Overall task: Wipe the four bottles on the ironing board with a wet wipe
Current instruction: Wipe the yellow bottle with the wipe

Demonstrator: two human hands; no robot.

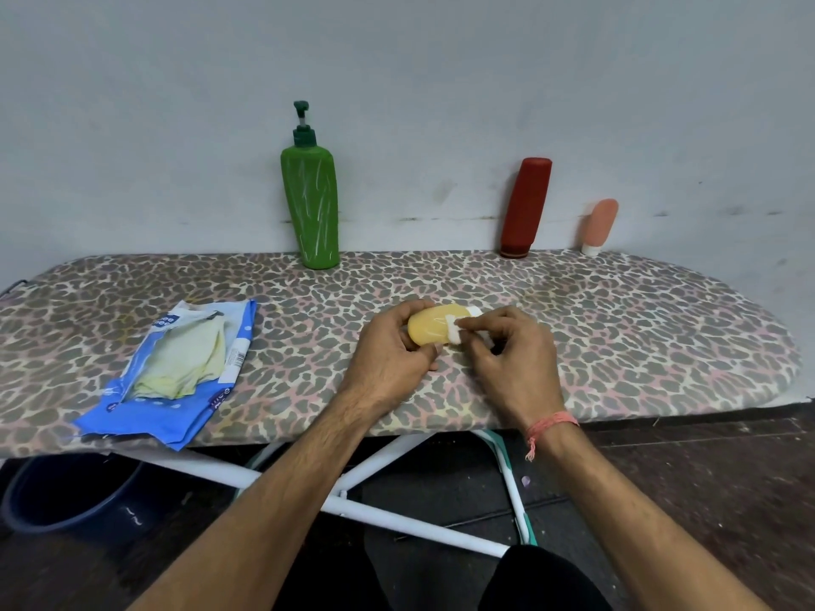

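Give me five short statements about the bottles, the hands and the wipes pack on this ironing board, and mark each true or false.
1. The left hand grips the yellow bottle. True.
2. The green pump bottle lies flat on the ironing board. False: it stands upright at the board's far edge by the wall.
3. The right hand pinches a white wet wipe against the yellow bottle. True.
4. The red bottle stands left of the green pump bottle. False: it is to its right, cap down.
5. The blue wet wipes pack lies right of both hands. False: it lies to their left.
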